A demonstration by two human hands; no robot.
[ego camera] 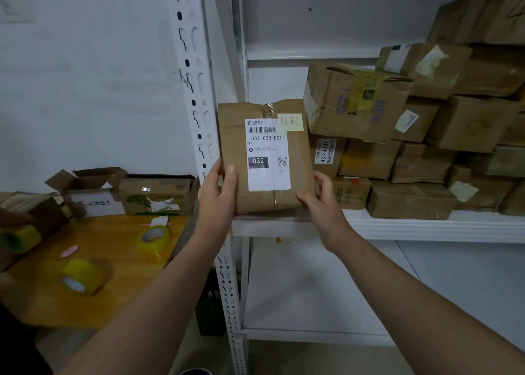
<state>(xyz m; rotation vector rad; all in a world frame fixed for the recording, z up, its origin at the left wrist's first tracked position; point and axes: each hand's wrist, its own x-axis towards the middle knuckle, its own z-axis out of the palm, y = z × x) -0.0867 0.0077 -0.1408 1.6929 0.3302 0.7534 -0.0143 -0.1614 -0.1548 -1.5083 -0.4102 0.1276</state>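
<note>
Held a brown cardboard parcel [298, 161] upright at the left end of the shelf [426, 227], lower edge at or just above the shelf's front lip, just right of the white slotted post [196, 90] and just left of the stacked boxes [355, 102]. Faced the camera with a white shipping label [267, 153] and a small yellow note [289, 122] near its upper right corner.

Clasped by the left grip [217, 195] round the lower left edge, thumb laid flat on the front, fingers hidden behind. Clasped by the right grip [318, 195] at the lower right corner, fingers curled round the edge. Both closed on the parcel, neither free.

Looked stiff but tired: creased board, softened corners, tape along the centre seam. Judged light to middling, being carried by thumbs and fingers at the bottom alone, with no palm beneath. Probably not slippery on bare board; slicker over label and tape, so best avoided there. Best taken low on the two side edges, as here, or with one palm under the base for sliding in between post and stack. Could not tell the contents, so no hard squeezing of the faces.

Off to the left, a wooden counter [113, 238] with rolls of yellow tape [153, 237] and opened cartons [85, 178].
</note>
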